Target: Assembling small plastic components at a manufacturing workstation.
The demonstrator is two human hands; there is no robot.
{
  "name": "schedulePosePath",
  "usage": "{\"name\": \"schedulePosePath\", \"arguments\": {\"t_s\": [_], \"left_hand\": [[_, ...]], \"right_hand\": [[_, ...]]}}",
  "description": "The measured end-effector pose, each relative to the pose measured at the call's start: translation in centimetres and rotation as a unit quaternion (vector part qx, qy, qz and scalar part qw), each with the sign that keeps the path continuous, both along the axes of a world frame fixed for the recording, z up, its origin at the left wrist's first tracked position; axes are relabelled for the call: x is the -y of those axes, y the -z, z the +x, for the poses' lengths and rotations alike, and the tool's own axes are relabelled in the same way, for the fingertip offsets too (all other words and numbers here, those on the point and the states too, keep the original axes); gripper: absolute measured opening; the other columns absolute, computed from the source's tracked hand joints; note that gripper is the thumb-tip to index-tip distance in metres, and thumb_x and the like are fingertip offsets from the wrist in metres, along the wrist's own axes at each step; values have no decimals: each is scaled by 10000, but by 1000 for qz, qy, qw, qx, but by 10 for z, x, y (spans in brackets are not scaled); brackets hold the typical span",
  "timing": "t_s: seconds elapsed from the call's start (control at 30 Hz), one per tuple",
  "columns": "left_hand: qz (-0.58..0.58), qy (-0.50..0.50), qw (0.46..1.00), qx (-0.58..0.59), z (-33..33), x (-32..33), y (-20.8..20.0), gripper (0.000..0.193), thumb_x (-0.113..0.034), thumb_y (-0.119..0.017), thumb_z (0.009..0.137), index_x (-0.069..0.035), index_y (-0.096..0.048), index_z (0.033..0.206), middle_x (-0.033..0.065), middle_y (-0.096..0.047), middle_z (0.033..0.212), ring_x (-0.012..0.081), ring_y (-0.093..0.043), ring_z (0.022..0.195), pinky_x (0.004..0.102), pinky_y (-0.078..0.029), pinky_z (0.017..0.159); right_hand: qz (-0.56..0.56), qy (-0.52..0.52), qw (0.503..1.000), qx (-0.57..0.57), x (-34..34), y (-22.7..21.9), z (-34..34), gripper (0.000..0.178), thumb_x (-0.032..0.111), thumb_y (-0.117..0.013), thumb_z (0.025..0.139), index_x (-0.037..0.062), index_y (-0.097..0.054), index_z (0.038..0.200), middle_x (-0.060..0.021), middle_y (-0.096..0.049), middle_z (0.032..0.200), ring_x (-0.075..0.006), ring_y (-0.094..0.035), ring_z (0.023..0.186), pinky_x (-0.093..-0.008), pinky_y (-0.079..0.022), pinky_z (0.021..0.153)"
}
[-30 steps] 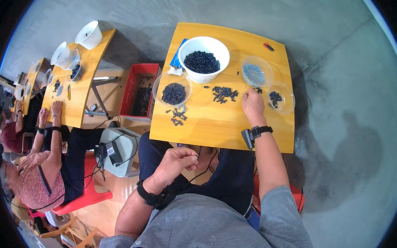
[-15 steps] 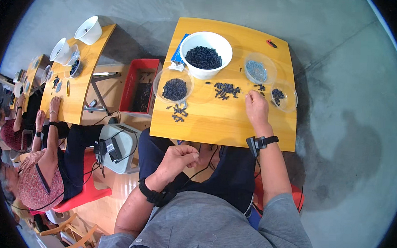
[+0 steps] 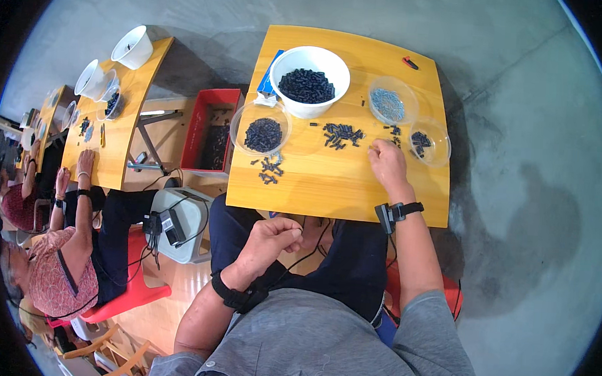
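Note:
Over my lap, just off the table's near edge, my left hand (image 3: pixel 271 243) is closed in a pinch; whatever lies between its fingertips is too small to make out. My right hand (image 3: pixel 388 168) rests low over the right part of the wooden table (image 3: pixel 328 189), its fingers curled together and their tips partly hidden. Close to those fingers lie a heap of small black cylindrical parts (image 3: pixel 342 136) and a smaller group of black pieces (image 3: pixel 393 132). A clear round tub (image 3: pixel 441 153) with some black parts stands to the right of that hand.
A white bucket (image 3: pixel 343 74) full of black parts stands at the back. Clear tubs hold silvery-blue small pieces (image 3: pixel 387 105) and black pieces (image 3: pixel 263 135). Loose black pieces (image 3: pixel 269 168) lie front left; a red-black tool (image 3: pixel 410 63) lies far right. Another person (image 3: pixel 65 271) sits at a table leftward.
My right hand has shifted slightly left and nearer to me, its fingers still curled. The left hand keeps its pinch in nearly the same place.

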State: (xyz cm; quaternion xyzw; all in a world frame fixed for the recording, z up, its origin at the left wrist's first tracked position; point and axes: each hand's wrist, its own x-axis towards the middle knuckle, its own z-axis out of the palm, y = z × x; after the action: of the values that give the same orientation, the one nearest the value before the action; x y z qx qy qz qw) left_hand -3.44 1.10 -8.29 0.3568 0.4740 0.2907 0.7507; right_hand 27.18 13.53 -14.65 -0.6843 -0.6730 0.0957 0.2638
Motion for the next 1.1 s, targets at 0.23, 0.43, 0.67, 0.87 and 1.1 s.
{"name": "schedulePosePath", "arguments": {"t_s": [0.23, 0.43, 0.67, 0.87, 1.1], "left_hand": [[32, -18, 999, 28, 0, -3, -7, 102, -89, -576, 906, -11, -635, 933, 40, -651, 793, 97, -597, 681, 227, -479, 633], [29, -31, 999, 20, -1, -2, -7, 99, -75, -575, 903, -3, -634, 937, 44, -650, 808, 95, -594, 674, 224, -477, 624], [30, -27, 999, 8, 0, 1, -9, 123, -62, -574, 899, 16, -636, 971, 53, -657, 805, 110, -609, 689, 237, -491, 639], [46, -21, 998, 46, 3, 0, -15, 114, -69, -575, 905, -2, -640, 970, 59, -668, 830, 114, -609, 676, 243, -498, 647], [59, -60, 996, 40, -3, -3, -26, 98, -59, -582, 902, -16, -641, 969, 55, -668, 844, 104, -606, 668, 243, -509, 637]], "right_hand": [[2, 15, 999, 48, -5, 3, -4, 121, 163, -610, 804, 42, -615, 798, -156, -603, 796, -348, -596, 781, -446, -478, 686], [-29, 20, 997, 66, -5, -1, -7, 93, 143, -611, 792, 58, -633, 823, -150, -619, 828, -335, -602, 815, -426, -482, 706], [-29, 19, 998, 53, -6, -7, -8, 109, 154, -608, 797, 59, -630, 847, -153, -616, 835, -346, -597, 817, -434, -477, 718], [-25, 6, 997, 72, -12, 2, -6, 104, 144, -600, 805, 42, -608, 821, -173, -615, 834, -354, -600, 808, -447, -485, 711], [36, -18, 999, 8, -12, 12, -8, 63, 78, -593, 757, 17, -580, 760, -196, -613, 762, -384, -597, 720, -457, -480, 640]]}}
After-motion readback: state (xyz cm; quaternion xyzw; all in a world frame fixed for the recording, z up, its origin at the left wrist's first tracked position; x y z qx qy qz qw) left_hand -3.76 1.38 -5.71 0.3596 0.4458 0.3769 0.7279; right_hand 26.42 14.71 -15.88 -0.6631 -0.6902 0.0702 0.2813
